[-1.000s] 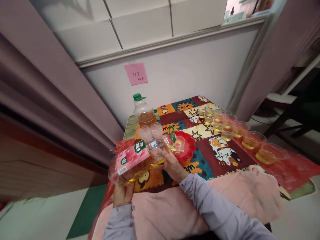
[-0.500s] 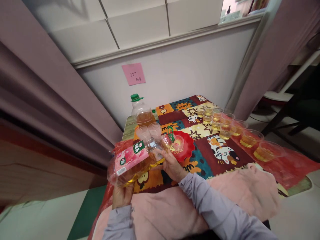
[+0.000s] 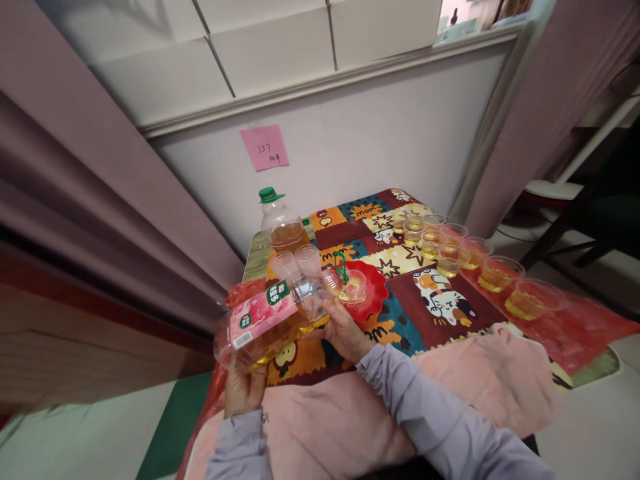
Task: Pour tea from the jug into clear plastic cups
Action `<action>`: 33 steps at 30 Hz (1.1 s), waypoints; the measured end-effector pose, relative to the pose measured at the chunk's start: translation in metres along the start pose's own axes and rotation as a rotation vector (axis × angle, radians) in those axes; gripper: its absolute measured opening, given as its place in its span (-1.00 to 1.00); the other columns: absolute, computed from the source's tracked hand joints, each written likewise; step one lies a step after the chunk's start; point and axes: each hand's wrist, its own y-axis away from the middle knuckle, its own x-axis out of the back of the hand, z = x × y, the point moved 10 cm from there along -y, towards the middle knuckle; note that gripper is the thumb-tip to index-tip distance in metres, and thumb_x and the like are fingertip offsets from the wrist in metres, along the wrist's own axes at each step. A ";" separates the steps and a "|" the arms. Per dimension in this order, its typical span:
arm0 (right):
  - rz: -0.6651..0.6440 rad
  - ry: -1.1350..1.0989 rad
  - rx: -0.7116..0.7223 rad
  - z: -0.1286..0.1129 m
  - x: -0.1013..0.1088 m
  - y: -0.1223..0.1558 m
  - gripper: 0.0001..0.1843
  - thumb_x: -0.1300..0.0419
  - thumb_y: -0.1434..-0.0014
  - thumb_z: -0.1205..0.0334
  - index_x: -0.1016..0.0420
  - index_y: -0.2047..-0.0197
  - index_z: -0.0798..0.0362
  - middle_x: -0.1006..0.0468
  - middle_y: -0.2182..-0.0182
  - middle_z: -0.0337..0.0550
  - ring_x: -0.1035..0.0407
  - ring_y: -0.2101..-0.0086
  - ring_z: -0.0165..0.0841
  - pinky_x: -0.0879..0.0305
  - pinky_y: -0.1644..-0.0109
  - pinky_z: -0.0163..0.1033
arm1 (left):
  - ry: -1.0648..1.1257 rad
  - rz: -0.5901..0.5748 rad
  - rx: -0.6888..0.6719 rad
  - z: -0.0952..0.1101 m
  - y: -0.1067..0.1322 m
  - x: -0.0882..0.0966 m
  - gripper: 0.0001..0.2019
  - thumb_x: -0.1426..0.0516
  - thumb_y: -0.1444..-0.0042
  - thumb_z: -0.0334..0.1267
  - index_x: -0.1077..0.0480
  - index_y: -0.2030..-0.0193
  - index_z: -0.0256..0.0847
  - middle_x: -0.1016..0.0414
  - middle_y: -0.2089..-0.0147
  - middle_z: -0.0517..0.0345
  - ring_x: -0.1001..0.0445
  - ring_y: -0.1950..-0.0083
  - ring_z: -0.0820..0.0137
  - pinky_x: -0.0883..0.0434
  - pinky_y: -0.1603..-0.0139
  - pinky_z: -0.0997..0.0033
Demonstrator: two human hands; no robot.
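Observation:
I hold a large clear plastic bottle (image 3: 265,323) with a pink label, tipped on its side, amber liquid pooled along its lower wall. My left hand (image 3: 243,390) grips its base from below. My right hand (image 3: 345,330) is closed around its neck end, which points at a small clear cup (image 3: 356,287) standing on a red plate (image 3: 377,293). A green ring handle sits at the bottle's neck. Two clear cups (image 3: 297,261) stand just behind the bottle.
A second bottle (image 3: 281,223) with a green cap and amber liquid stands at the table's far left. Several filled clear cups (image 3: 495,272) line the right side of the patterned tablecloth (image 3: 440,303). A pink cloth (image 3: 450,393) covers the near edge. A wall runs behind; a chair stands right.
The view has drifted slightly, so everything sits a little lower left. Both hands keep the tipped bottle in the same pose over the cup.

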 end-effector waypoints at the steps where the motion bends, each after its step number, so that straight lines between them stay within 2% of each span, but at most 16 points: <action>1: 0.002 -0.013 -0.020 0.001 0.000 0.000 -0.17 -0.48 -0.30 -0.20 -0.32 -0.51 -0.31 -0.61 -0.33 -0.04 -0.67 -0.13 -0.06 -0.82 0.15 0.07 | 0.003 -0.002 0.003 0.000 0.000 0.000 -0.48 -0.44 -0.29 0.04 -0.62 -0.35 0.09 -0.67 -0.43 0.05 -0.36 -0.65 0.00 -0.55 -0.44 0.05; 3: 0.010 -0.042 -0.070 0.005 0.000 0.001 -0.13 -0.51 -0.26 -0.20 -0.30 -0.52 -0.32 -0.56 -0.39 -0.06 -0.65 -0.16 -0.06 -0.81 0.11 0.06 | 0.005 0.010 0.006 0.000 -0.001 0.001 -0.53 -0.43 -0.31 0.01 -0.63 -0.33 0.10 -0.66 -0.43 0.08 -0.39 -0.64 0.03 -0.56 -0.42 0.11; 7: 0.014 -0.047 -0.077 0.005 0.000 0.001 -0.14 -0.52 -0.25 -0.22 -0.31 -0.49 -0.28 -0.56 -0.40 -0.04 -0.64 -0.19 -0.06 -0.81 0.12 0.03 | 0.012 0.052 0.035 -0.002 -0.001 0.005 -0.61 -0.41 -0.33 -0.05 -0.66 -0.26 0.04 -0.68 -0.41 0.08 -0.47 -0.58 0.05 -0.61 -0.36 0.18; 13: 0.009 -0.066 -0.082 0.007 0.001 0.000 -0.23 -0.50 -0.27 -0.20 -0.38 -0.43 -0.26 -0.57 -0.40 -0.05 -0.65 -0.17 -0.06 -0.81 0.10 0.02 | -0.004 0.109 0.031 -0.001 0.001 0.005 -0.54 -0.44 -0.27 0.03 -0.67 -0.26 0.00 -0.72 -0.36 -0.01 -0.45 -0.60 -0.02 -0.59 -0.38 0.12; 16: 0.019 -0.071 -0.080 0.008 0.003 0.000 -0.28 -0.50 -0.27 -0.18 -0.42 -0.39 -0.24 -0.57 -0.38 -0.05 -0.65 -0.16 -0.07 -0.81 0.09 0.03 | 0.009 0.106 0.030 0.000 0.003 0.001 -0.53 -0.43 -0.29 0.02 -0.66 -0.28 -0.01 -0.71 -0.36 -0.03 -0.46 -0.59 -0.03 -0.57 -0.42 0.08; 20: 0.025 -0.084 -0.079 0.010 0.003 -0.001 -0.25 -0.51 -0.26 -0.19 -0.40 -0.41 -0.25 -0.62 -0.33 -0.06 -0.66 -0.13 -0.06 -0.81 0.08 0.07 | 0.021 0.124 0.034 0.001 0.004 0.001 -0.54 -0.46 -0.27 -0.05 -0.66 -0.27 -0.01 -0.69 -0.39 -0.02 -0.44 -0.60 -0.03 -0.57 -0.41 0.09; 24: 0.030 -0.089 -0.077 0.008 0.002 0.000 -0.20 -0.51 -0.25 -0.19 -0.36 -0.45 -0.29 -0.62 -0.33 -0.07 -0.66 -0.15 -0.03 -0.81 0.08 0.11 | 0.005 0.092 0.043 0.000 0.003 0.002 -0.55 -0.44 -0.30 -0.02 -0.65 -0.30 0.04 -0.67 -0.42 0.01 -0.43 -0.61 -0.01 -0.57 -0.41 0.10; 29: 0.023 -0.080 -0.085 0.008 0.001 0.000 -0.26 -0.52 -0.24 -0.22 -0.43 -0.37 -0.24 -0.63 -0.31 -0.06 -0.66 -0.15 -0.02 -0.81 0.03 0.14 | 0.025 0.087 0.047 -0.001 0.000 0.005 -0.57 -0.42 -0.33 -0.07 -0.64 -0.31 0.06 -0.69 -0.39 0.04 -0.47 -0.58 0.02 -0.59 -0.39 0.11; 33: 0.036 -0.087 -0.082 0.007 0.002 0.000 -0.17 -0.54 -0.21 -0.19 -0.38 -0.45 -0.29 -0.61 -0.35 -0.08 -0.65 -0.16 -0.03 -0.82 0.09 0.11 | 0.019 0.098 0.055 -0.002 0.001 0.006 -0.60 -0.40 -0.35 -0.07 -0.65 -0.30 0.06 -0.69 -0.39 0.05 -0.49 -0.57 0.05 -0.60 -0.37 0.17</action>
